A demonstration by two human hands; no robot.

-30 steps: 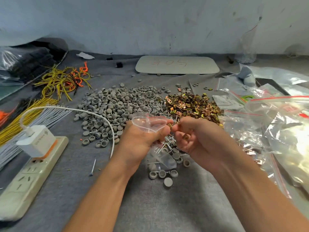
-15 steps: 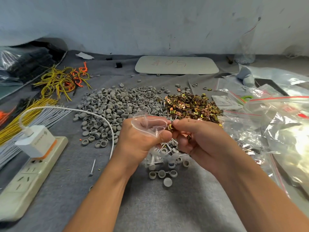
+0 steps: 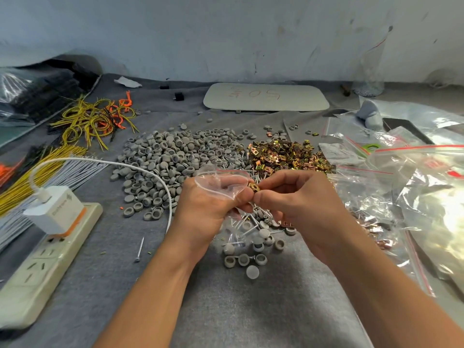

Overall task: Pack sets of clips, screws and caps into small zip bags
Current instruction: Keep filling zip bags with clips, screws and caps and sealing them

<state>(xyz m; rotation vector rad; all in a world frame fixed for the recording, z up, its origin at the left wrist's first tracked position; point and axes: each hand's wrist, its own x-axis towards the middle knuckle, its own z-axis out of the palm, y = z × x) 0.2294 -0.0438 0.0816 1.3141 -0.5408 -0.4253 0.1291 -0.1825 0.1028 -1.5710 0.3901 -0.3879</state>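
Head view, hands first: left hand (image 3: 206, 204) closed around a small clear zip bag (image 3: 221, 184), mouth of the bag held up and gaping toward the right; right hand (image 3: 298, 204) pinching one brass-coloured clip (image 3: 254, 187) between thumb and forefinger, right at the bag's opening and touching the left fingertips. Lower part of the bag hanging under the left hand, contents hard to make out through the plastic. Directly below both hands, on the grey-cloth worktop (image 3: 251, 310), a small scatter of grey caps (image 3: 251, 252) mixed with silver screws (image 3: 247, 228). Beyond the hands, a broad heap of grey caps (image 3: 175, 156), then a strip of screws (image 3: 241, 164) between it and a heap of brass clips (image 3: 288, 154) to its right. Off to the right, a spread of larger clear zip bags with red seals (image 3: 406, 177), some with copper-toned parts showing through. To the left, a single loose screw (image 3: 139, 248), a white power strip (image 3: 42, 262) with a white charger (image 3: 56, 208) plugged in and its cable (image 3: 108, 163) arcing over the cap heap. Farther left, bundles of yellow and grey wires (image 3: 37, 177) and a tangle of yellow and orange wires (image 3: 95, 119). At the back by the wall, a pale rounded board with red writing (image 3: 266, 97).
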